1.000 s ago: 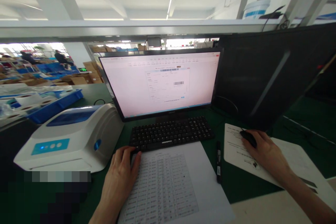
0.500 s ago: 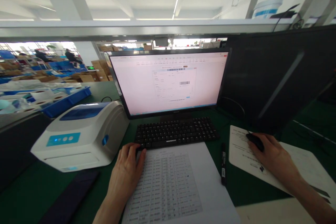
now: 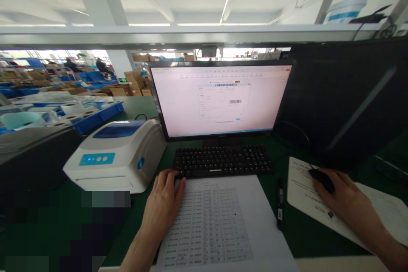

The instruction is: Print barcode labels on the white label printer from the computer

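Observation:
My left hand [image 3: 164, 202] lies beside the keyboard with its fingertips on the front left corner keys and its thumb held apart over a printed sheet. Nothing is held in it. The black keyboard [image 3: 219, 161] sits below a lit monitor [image 3: 188, 97] showing a window with barcodes. Under my left hand and stretching right is the white sheet [image 3: 264, 216], with a table of small print. Over at the right, my right hand [image 3: 347, 199] is curled over a black computer mouse [image 3: 320, 179] on a white printed mat [image 3: 299, 191].
Left of the keyboard stands a white label printer [image 3: 127, 148]. A black marker [image 3: 279, 204] lies between sheet and mat. Behind the printer is a blue tray [image 3: 102, 114] of rolls. A large dark panel [image 3: 344, 93] stands at the right. The lower left corner is pixelated.
The view has turned a little left, so everything sits further right in the picture. My left hand stays at the keyboard corner and my right hand stays on the mouse.

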Demonstrator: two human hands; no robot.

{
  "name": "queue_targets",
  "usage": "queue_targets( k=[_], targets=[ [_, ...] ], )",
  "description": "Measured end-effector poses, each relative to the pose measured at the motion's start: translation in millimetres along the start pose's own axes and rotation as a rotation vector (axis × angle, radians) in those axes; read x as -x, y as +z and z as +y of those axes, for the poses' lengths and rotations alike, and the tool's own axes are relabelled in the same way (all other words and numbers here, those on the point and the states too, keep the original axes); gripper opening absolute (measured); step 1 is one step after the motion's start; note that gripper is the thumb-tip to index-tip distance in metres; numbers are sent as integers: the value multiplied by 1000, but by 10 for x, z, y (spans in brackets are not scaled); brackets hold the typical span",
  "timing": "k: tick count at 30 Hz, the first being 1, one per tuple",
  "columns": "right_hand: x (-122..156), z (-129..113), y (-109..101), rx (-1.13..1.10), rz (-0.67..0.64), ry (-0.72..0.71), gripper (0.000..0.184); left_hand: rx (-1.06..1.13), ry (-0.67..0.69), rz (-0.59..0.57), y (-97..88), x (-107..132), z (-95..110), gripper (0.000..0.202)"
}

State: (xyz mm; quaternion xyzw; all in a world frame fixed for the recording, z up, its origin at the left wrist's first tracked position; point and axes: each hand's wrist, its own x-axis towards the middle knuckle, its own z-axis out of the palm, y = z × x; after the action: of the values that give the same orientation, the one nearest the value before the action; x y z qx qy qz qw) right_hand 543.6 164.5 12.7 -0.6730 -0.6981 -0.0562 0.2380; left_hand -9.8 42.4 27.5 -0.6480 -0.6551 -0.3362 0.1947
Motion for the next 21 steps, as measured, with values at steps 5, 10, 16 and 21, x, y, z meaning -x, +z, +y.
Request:
queue_targets(
  k=[5,10,16,21],
  targets=[
    [-1,-12,-37,-10,13,6,68,12,-16,-10,-3,4,11,31],
    [-18,41,-13,5,-23,5,71,25,-29,-12,-8,6,23,29],
    [-10,54,20,12,-9,-9,65,15,-23,-16,-15,4,28,28],
    [-11,105,69,-3,8,-38,67,29,-28,-14,-20,3,43,28]
  ],
)
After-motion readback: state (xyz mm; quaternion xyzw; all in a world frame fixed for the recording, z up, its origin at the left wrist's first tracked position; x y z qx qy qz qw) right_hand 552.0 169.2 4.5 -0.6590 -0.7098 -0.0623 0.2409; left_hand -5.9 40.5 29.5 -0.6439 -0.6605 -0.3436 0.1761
